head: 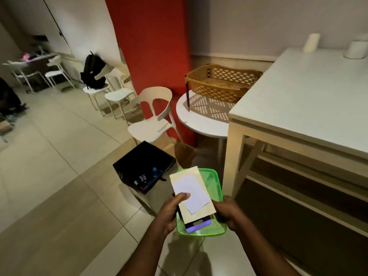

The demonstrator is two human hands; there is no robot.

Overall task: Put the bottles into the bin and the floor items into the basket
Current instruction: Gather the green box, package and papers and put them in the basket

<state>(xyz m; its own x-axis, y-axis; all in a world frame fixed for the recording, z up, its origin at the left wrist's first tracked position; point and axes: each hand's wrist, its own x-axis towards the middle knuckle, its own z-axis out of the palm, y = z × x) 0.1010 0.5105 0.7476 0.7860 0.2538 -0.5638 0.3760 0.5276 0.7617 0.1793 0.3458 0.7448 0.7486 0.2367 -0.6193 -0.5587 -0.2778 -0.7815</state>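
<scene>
Left hand [172, 211]: forearm reaching forward, thumb pressed on a white card [192, 193] atop a cream envelope [191, 184], gripping this stack; right hand [229, 213]: fingers curled round the edge of a green tray [216, 188] beneath the stack. Black bin [145, 166]: on the floor just ahead, bottles [147, 177] inside; basket [223, 81]: on the round table [201, 124], well apart from both hands.

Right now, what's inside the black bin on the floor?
Inside the black bin lie bottles: one dark bottle with a label, and a blue cap beside it. The bin's dark inside hides how many more there are, and the bottom cannot be made out.
</scene>
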